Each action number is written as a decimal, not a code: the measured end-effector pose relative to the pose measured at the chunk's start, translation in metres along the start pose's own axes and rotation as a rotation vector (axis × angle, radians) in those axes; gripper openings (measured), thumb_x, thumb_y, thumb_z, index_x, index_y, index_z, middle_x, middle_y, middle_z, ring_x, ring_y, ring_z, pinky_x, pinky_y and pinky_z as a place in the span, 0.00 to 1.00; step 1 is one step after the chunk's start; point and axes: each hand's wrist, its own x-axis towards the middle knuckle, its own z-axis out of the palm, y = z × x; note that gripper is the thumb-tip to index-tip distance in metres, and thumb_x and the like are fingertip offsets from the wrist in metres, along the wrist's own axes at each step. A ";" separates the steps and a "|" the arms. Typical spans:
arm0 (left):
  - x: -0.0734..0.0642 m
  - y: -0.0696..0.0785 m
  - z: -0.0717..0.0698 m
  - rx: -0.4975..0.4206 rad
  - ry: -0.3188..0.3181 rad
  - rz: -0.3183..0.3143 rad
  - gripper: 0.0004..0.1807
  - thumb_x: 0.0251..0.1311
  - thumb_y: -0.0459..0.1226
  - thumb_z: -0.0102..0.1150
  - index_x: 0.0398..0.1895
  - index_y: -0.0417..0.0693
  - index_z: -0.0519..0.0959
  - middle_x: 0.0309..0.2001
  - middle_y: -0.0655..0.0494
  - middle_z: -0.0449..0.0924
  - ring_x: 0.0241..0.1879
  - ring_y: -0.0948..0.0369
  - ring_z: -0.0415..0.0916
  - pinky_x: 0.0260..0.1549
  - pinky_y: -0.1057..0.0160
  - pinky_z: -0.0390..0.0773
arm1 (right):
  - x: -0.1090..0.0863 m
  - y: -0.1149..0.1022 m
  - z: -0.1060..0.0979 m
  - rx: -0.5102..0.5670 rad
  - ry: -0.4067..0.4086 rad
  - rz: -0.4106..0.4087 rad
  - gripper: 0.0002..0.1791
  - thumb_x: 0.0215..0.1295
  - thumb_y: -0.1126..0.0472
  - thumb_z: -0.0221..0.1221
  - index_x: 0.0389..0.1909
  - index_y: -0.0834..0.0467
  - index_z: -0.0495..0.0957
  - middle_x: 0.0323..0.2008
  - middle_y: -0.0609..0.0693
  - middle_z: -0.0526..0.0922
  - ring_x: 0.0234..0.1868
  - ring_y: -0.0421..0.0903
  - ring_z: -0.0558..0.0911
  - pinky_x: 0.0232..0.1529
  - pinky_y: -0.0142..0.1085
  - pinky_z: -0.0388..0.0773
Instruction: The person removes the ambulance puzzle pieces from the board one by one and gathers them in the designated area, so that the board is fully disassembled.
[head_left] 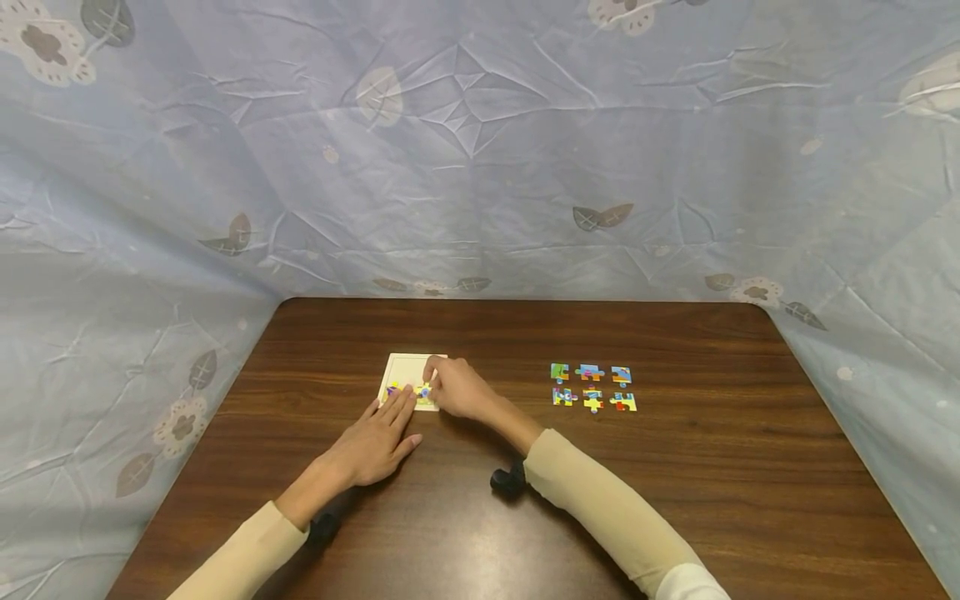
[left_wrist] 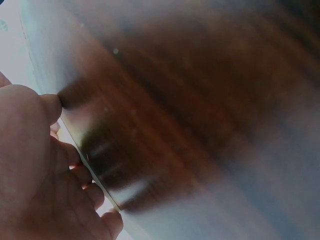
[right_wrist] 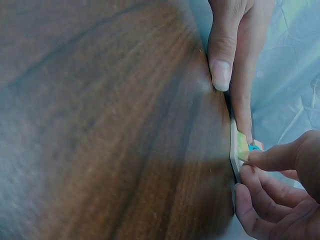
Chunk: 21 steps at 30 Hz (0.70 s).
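A small cream puzzle tray [head_left: 408,367] lies on the table, with colourful jigsaw pieces [head_left: 392,389] along its near side. My left hand [head_left: 372,448] rests flat, its straight fingers pressing on the tray's near left part and partly covering those pieces. At the tray's near right corner, my right hand [head_left: 459,390] pinches a jigsaw piece [head_left: 425,392] between thumb and curled fingers. The right wrist view shows the thumb against a yellow-green piece [right_wrist: 242,145] just inside the tray's rim, beside the left fingertips. Seen from the left wrist, the left fingers reach over the tray's edge.
Several loose jigsaw pieces [head_left: 592,400] lie in two rows on the brown wooden table [head_left: 690,467], right of the tray. Black wrist devices [head_left: 507,482] show under both forearms. A pale floral cloth [head_left: 480,167] hangs behind and at the sides.
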 end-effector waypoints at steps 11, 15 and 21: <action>0.000 0.001 0.000 -0.019 -0.016 -0.008 0.41 0.83 0.54 0.41 0.85 0.37 0.47 0.86 0.41 0.43 0.86 0.43 0.45 0.82 0.34 0.51 | -0.011 0.001 -0.012 0.174 0.078 -0.037 0.10 0.70 0.71 0.62 0.50 0.60 0.83 0.35 0.55 0.92 0.17 0.36 0.78 0.19 0.25 0.75; 0.000 0.002 0.001 -0.013 -0.015 -0.011 0.41 0.83 0.54 0.41 0.85 0.36 0.48 0.86 0.41 0.44 0.86 0.43 0.46 0.82 0.35 0.51 | -0.016 0.002 -0.025 0.208 0.093 -0.020 0.11 0.70 0.69 0.64 0.50 0.62 0.85 0.37 0.56 0.92 0.21 0.36 0.81 0.23 0.27 0.80; -0.001 0.003 0.000 -0.014 -0.015 -0.022 0.41 0.83 0.54 0.41 0.85 0.38 0.48 0.86 0.42 0.44 0.86 0.43 0.45 0.82 0.35 0.51 | -0.024 0.000 -0.047 0.243 0.136 0.037 0.07 0.68 0.65 0.68 0.44 0.61 0.88 0.38 0.56 0.93 0.34 0.52 0.92 0.33 0.33 0.88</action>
